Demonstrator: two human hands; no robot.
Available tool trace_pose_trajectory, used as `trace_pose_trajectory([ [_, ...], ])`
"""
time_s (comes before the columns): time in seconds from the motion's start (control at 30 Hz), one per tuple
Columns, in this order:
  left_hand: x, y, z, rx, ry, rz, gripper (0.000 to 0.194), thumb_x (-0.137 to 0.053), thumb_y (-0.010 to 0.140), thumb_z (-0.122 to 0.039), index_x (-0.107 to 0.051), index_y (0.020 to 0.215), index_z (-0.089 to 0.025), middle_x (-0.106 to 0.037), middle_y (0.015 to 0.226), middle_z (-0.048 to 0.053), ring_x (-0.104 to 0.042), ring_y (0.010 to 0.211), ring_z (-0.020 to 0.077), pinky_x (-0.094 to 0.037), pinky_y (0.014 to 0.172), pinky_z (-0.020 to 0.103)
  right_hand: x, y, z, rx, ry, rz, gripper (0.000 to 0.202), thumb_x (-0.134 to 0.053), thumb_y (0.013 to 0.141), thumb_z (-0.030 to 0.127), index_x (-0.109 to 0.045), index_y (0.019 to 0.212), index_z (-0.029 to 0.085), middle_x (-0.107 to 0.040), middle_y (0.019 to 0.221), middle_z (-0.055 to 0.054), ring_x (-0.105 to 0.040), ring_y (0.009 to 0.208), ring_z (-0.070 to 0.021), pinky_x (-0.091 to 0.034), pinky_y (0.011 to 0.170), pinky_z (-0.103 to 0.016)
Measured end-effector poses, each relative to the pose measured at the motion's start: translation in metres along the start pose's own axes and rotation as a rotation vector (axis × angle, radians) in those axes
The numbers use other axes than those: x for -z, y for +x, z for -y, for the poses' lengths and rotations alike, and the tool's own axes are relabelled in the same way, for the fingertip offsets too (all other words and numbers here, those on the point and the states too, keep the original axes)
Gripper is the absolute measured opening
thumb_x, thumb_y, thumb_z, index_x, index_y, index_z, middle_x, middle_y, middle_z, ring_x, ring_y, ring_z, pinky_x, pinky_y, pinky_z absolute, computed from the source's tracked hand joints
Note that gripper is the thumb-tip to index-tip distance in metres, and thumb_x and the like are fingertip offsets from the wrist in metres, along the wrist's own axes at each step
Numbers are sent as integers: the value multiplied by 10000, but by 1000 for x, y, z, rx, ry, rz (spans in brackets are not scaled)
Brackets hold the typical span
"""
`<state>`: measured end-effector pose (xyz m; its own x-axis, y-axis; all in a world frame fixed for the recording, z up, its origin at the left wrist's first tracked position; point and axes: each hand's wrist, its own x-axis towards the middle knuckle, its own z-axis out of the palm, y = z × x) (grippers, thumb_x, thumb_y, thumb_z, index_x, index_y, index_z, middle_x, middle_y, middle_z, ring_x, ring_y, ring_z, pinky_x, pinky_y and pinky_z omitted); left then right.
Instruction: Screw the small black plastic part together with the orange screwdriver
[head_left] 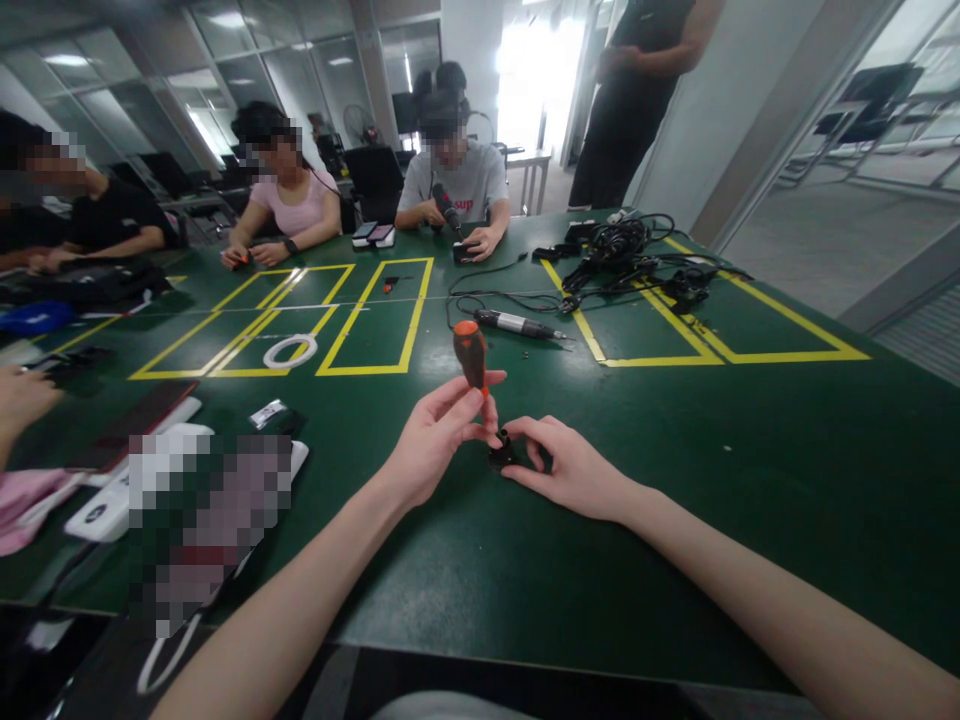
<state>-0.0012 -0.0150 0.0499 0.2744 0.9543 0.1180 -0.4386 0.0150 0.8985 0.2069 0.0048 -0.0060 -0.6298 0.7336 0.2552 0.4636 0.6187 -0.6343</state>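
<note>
Evidently, hand work is going on at a wide, flat green table (675, 430)

The bare left hand (439, 432) is gripping a dark, orange-trimmed hand screwdriver (470, 355), and the bare right hand (566, 460) is pinching a small black, plastic-looking part (501, 460). By my judgement, the work is standing somewhere in its middle: the tool is already pointing down to the part, but nothing is showing completion. How much is left, I cannot tell, because the left hand is hiding the screwdriver's tip. Between both hands, the part is sitting on or just above the table, seemingly narrowing upward.
</note>
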Motion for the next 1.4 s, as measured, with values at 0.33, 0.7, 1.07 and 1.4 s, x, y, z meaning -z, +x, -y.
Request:
trace_pose_trajectory([
  [0.33, 1, 0, 1, 10, 15, -28, 458, -906, 795, -463, -646, 1030, -169, -706, 832, 9, -676, 736, 124, -565, 621, 216, 0, -1, 0, 2, -7, 1, 232, -761, 935, 257, -656, 1136, 207, -581, 705, 48, -565, 684, -167, -425, 740, -297],
  [0.7, 1, -1, -2, -27, 92, -17, 391, -940, 745, -385, -732, 961, -133, -702, 766, 9, -570, 628, 69, -424, 521, 170, 1, 1, 2, 19, 6, 1, 259, -780, 918, 170, -648, 1139, 196, -559, 684, 76, -553, 645, -149, -412, 751, -293],
  [1.07, 1, -4, -4, -34, -19, 30, 390, -920, 782, -392, -720, 1017, -154, -786, 908, 54, -753, 782, 158, -608, 676, 239, 1, 0, 2, 4, -5, -7, 244, -800, 912, 186, -660, 1112, 196, -568, 696, 63, -562, 660, -158, -415, 740, -298],
  [1.4, 4, 1, 2, -123, 108, -114, 346, -942, 741, -337, -710, 933, -168, -761, 987, 30, -739, 729, 121, -545, 548, 183, 2, 0, 3, 1, 15, 0, 244, -774, 929, 215, -661, 1145, 207, -576, 692, 60, -559, 655, -158, -436, 758, -306],
])
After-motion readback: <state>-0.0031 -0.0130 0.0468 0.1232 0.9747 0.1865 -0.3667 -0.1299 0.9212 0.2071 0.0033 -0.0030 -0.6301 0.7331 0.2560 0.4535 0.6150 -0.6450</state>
